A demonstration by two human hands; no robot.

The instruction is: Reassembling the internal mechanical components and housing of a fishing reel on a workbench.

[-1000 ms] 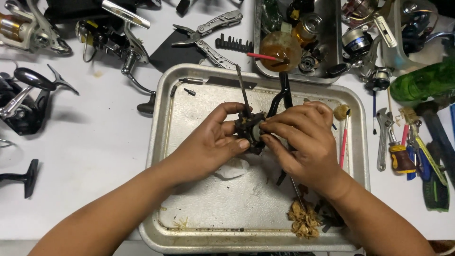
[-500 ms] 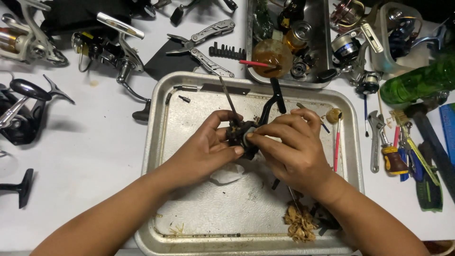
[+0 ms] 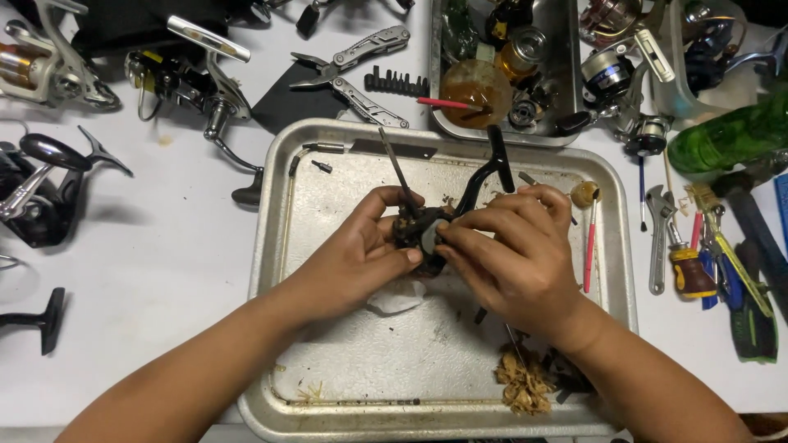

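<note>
Both my hands hold a dirty black fishing reel body (image 3: 420, 230) over a metal tray (image 3: 279, 238). My left hand (image 3: 361, 254) cups it from the left with the thumb on its underside. My right hand (image 3: 513, 258) pinches its right side, fingertips on a grey round part. The reel's black stem (image 3: 489, 168) rises toward the tray's far edge, and a thin metal rod (image 3: 396, 168) sticks up from between my fingers. A crumpled white tissue (image 3: 396, 297) lies under my left hand.
In the tray lie brown debris (image 3: 522, 385), a small screw (image 3: 322, 166) and a red-handled pick (image 3: 589, 246). Around it: spinning reels (image 3: 49, 189) at left, a multi-tool (image 3: 353, 70), a bit holder (image 3: 396, 84), a parts tray (image 3: 492, 74), a green bottle (image 3: 726, 139), wrench (image 3: 657, 238) and screwdrivers (image 3: 688, 267) at right.
My hands and the reel body stay over the tray's middle; my fingers have shifted slightly on the reel, and the view has drifted a little.
</note>
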